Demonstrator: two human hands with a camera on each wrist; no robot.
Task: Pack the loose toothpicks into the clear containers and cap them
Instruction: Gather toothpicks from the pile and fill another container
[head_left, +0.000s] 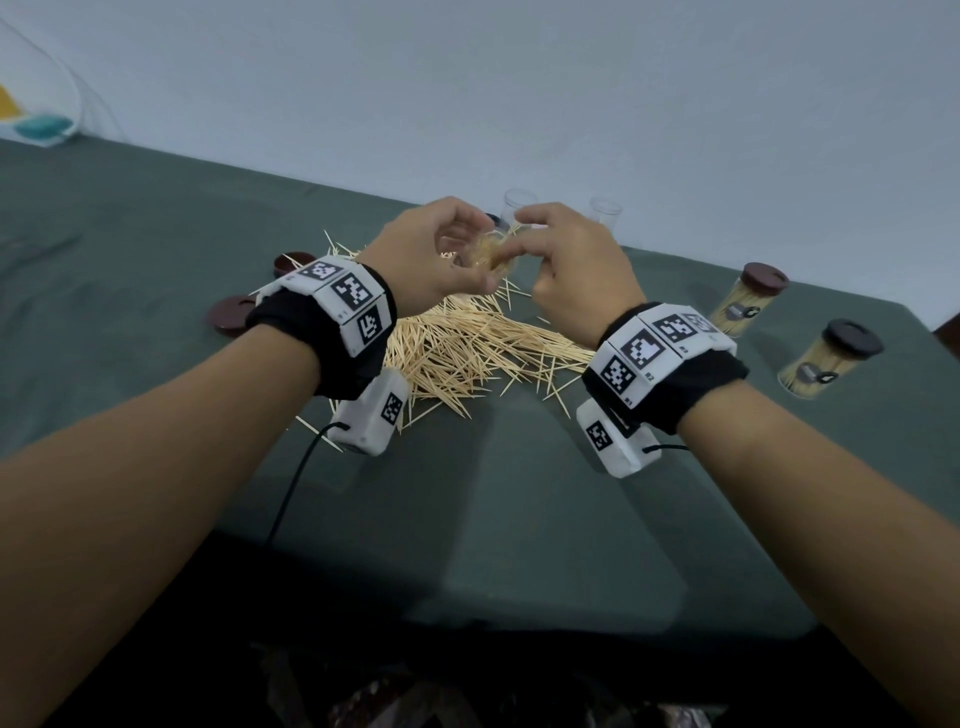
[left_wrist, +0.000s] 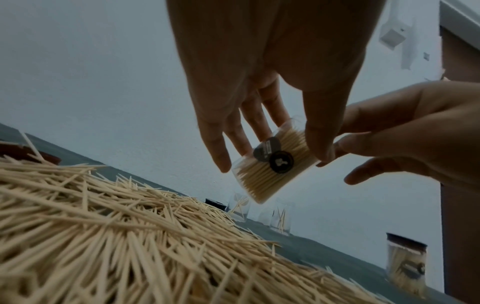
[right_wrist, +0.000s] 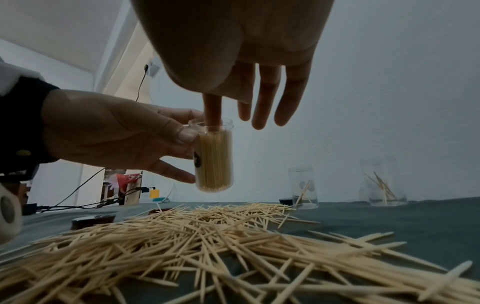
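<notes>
While unreadable, dark label (left_wrist: 275, 157) marks held container (left_wrist: 270, 164).

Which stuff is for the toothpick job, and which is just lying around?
For the job:
held container
toothpick pile
two nearly empty containers
loose lids
capped containers

Just lying about:
cables
teal thing

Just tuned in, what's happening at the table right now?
The left hand holds an uncapped clear container packed with toothpicks, above the loose pile. The right hand pokes one finger into its mouth. Two capped containers stand to the right; two nearly empty ones and loose caps wait.
</notes>
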